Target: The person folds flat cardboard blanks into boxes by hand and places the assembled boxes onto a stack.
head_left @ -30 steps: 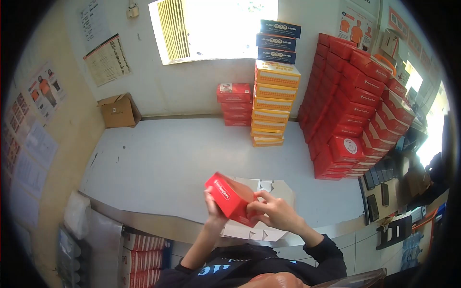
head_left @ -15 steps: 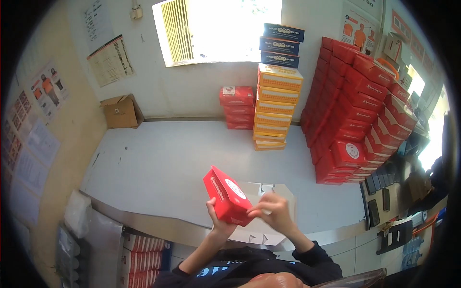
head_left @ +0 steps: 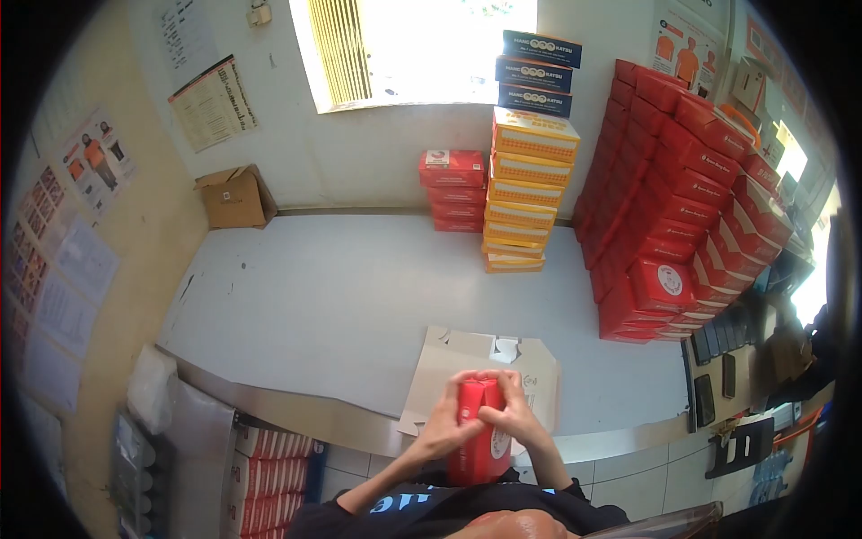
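The left hand (head_left: 440,433) and the right hand (head_left: 519,422) both grip the red box (head_left: 486,460) near its far end, fingers curled in around that end and thumbs over the near face. The box is in front of the person's body, by the front edge of the table (head_left: 296,296), with its round white label (head_left: 500,441) toward the right-hand side. Flat cardboard (head_left: 435,364) lies on the table just beyond the hands.

The hands seem to be working the folded end of the box. That calls for even pressure from both sides, thumbs close to the crease and fingers backing the card from behind, so the walls do not buckle. Too hard a squeeze could dent the thin sides; an uneven push could skew the fold. Whether a tab is seated cannot be told, as the fingers cover the end.
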Demonstrator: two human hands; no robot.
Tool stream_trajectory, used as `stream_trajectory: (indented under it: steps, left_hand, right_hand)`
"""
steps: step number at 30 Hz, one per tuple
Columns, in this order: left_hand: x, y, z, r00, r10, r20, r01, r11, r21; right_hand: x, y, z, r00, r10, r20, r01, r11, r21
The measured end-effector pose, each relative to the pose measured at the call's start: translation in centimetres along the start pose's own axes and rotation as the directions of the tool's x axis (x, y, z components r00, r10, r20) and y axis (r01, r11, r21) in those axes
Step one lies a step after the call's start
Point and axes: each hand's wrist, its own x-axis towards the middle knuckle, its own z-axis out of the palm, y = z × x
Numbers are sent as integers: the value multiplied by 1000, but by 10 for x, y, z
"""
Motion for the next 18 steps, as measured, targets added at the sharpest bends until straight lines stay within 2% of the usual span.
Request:
stream_trajectory:
  steps: [1,2,3,5,6,7,9,10,11,12,13,14,15,16,17,18]
  left_hand:
    - [1,2,7,998,51,-39,-40,966,254]
    - [-2,-4,7,999,-16,46,0,950,313]
    - [-10,-6,8,999,-17,48,1,951,309]
    - [-23,-7,4,985,-25,171,-15,974,228]
    - [-27,-9,-1,966,-43,255,-23,968,251]
    - [-26,-7,0,967,-36,254,-30,968,249]
    - [-33,-2,-1,962,-78,261,-1,957,289]
    - [-30,-4,-3,965,-11,261,-81,937,339]
    - [-29,0,-1,965,-19,260,-72,939,336]
    - [-27,5,4,968,139,210,-206,916,343]
    - [-25,11,8,942,293,163,-333,871,360]
    - [-20,20,11,945,283,167,-325,875,359]
    - [-12,30,14,986,166,16,-164,950,266]
    - [-6,36,18,992,32,-119,-14,989,146]
    - [1,30,21,946,186,-266,-211,975,-67]
    - [7,-43,15,875,360,-323,-182,864,469]
  right_hand:
    - [1,12,1,997,-41,-59,30,984,-176]
    - [-2,22,-1,1000,29,9,-26,978,-209]
    - [-13,28,-3,999,33,8,-30,977,-211]
    - [-30,38,-10,983,-109,149,130,981,-146]
    - [-42,39,-17,960,-69,273,117,979,-164]
    - [-54,33,-9,954,-98,283,146,978,-151]
    - [-63,27,3,975,-95,202,123,984,-127]
    - [-62,25,-2,975,-90,204,117,985,-124]
    - [-55,19,-15,956,-205,212,241,958,-159]
    - [-48,7,-23,924,-311,224,355,915,-190]
    - [-44,-11,-26,905,-392,167,424,860,-282]
    - [-40,-19,-23,894,-436,101,438,809,-392]
    - [-36,-27,-20,873,-486,42,439,745,-503]
    - [-33,-37,-19,845,-535,-25,443,725,-528]
    - [-32,-44,-16,808,-581,-95,443,705,-554]
    - [-31,-46,-9,776,-553,-302,459,825,-331]
